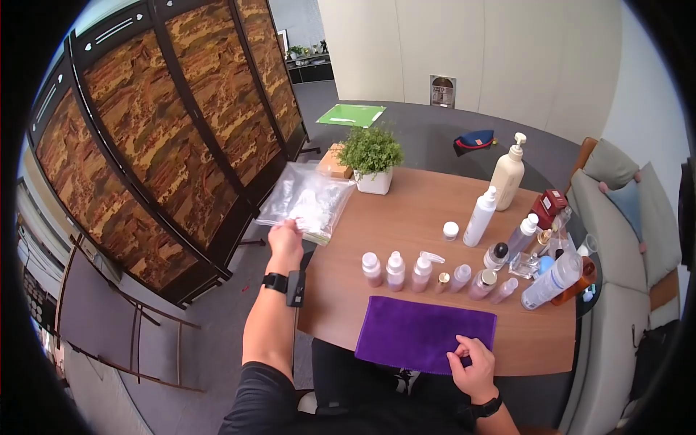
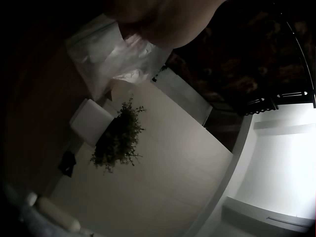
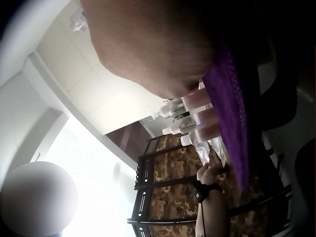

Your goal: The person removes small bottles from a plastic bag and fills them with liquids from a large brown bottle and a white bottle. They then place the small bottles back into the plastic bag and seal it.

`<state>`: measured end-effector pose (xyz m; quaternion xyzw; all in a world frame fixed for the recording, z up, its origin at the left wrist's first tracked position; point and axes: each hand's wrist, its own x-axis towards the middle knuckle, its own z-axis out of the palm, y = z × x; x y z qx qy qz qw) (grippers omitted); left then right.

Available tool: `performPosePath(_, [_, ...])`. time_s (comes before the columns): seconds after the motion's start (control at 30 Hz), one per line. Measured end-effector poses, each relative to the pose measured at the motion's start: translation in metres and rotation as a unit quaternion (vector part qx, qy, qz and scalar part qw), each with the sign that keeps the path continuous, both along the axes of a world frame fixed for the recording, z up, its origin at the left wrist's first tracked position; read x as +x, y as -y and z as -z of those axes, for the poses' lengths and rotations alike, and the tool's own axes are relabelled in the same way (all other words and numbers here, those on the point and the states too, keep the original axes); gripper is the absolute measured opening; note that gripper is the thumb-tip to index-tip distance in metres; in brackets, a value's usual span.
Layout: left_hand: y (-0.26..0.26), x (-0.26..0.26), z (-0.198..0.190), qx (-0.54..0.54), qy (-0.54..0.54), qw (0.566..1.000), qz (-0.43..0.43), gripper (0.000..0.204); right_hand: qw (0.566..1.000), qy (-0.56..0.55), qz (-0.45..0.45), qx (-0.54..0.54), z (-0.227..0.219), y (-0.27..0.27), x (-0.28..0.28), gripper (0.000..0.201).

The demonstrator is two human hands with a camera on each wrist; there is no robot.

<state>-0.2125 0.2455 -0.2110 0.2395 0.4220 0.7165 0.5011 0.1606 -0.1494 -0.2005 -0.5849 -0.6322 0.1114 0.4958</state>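
Note:
My left hand point(image 1: 286, 245) pinches the near edge of a clear plastic bag point(image 1: 308, 199) at the table's left edge; in the left wrist view the bag point(image 2: 106, 57) hangs beside the fingers. My right hand point(image 1: 473, 366) rests on the near right corner of a purple cloth point(image 1: 413, 333), fingers loosely bent with nothing in them. Behind the cloth stands a row of small bottles, among them a pink capped one point(image 1: 372, 270) and a pump bottle point(image 1: 422, 274). The right wrist view shows the cloth point(image 3: 229, 113) beside that hand.
A potted plant point(image 1: 371, 156) stands behind the bag, near a cardboard box point(image 1: 335, 162). Taller bottles, a white spray bottle point(image 1: 480, 217) and a cream pump bottle point(image 1: 507, 177), stand at the back right. A large clear bottle point(image 1: 552, 281) leans at the right edge. A folding screen point(image 1: 138, 109) is at left.

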Motion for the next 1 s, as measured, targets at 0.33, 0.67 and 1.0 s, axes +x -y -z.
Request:
performPosePath(0.33, [-0.014,0.028,-0.001,-0.05,-0.177,0.971,0.155,0.018,1.0,0.027,-0.005,-0.007,0.0,-0.001,0.001,0.033])
performPosePath(0.67, [-0.019,-0.023,0.029,-0.054,-0.293,0.95,0.095,0.041,0.999,0.042,0.006,-0.004,-0.004,-0.001,-0.001,0.03])
performPosePath(1.0, [0.186,0.052,-0.045,0.112,-0.369,0.903,0.19,0.02,0.998,0.065,-0.003,0.003,-0.005,-0.001,-0.002,0.028])
